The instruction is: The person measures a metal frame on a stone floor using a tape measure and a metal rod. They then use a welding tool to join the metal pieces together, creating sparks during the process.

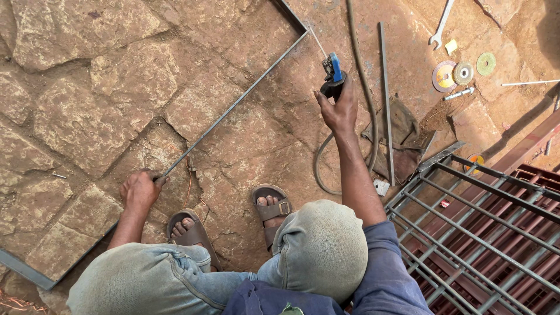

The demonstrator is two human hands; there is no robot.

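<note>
Bare stone floor lies open left of the right grip; a hose, steel bar and metal grille crowd its right

There is only 1 view, from a camera worn on the person's head, so no second view shares any of the scene. It faces almost straight down along the crouched body: the knees in pale jeans fill the bottom edge, very near the lens, and the sandalled feet sit just beyond them at mid-frame. The stone floor takes up most of the picture, seen from squatting height. The left hand lies low on the left, the right hand is stretched further out, towards the top. A metal grille cuts into the bottom right corner, and small tools lie well away at the top right.
</note>
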